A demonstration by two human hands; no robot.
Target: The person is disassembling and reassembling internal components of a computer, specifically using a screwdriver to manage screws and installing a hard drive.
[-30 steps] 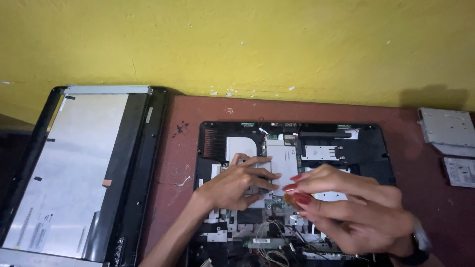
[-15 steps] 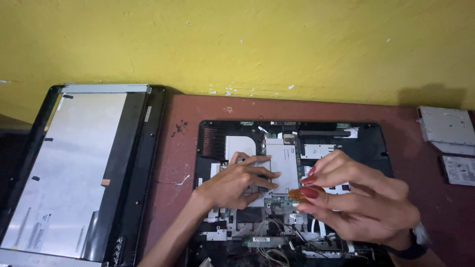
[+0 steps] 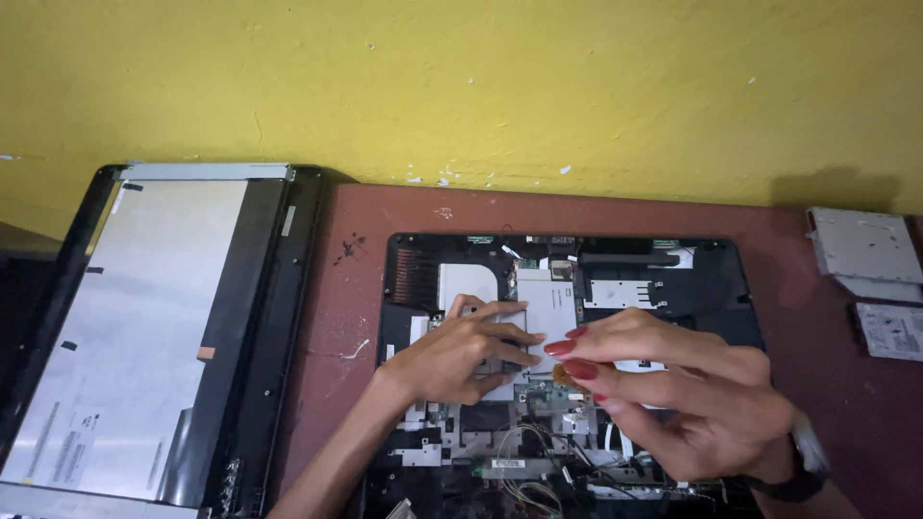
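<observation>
An opened black laptop base (image 3: 711, 279) lies on a reddish-brown table, its circuit board, silver metal plates and thin wires exposed. My left hand (image 3: 461, 351) rests flat on the middle of the board, fingers pressing on a silver plate (image 3: 550, 303). My right hand (image 3: 673, 389), with red-painted nails and a dark watch at the wrist, hovers just right of it. Its thumb and fingers pinch a small orange-brown piece (image 3: 567, 377) over the board. Its palm hides the parts beneath.
A detached laptop screen panel (image 3: 144, 336) in a black frame lies at the left, overhanging the table. At the far right edge lie a grey optical drive (image 3: 865, 245) and a smaller flat drive (image 3: 894, 332). A yellow wall (image 3: 481, 86) runs behind the table (image 3: 336, 317).
My right hand has shifted up and left toward my left hand, and now pinches a small orange-brown piece. My left hand has stayed on the board.
</observation>
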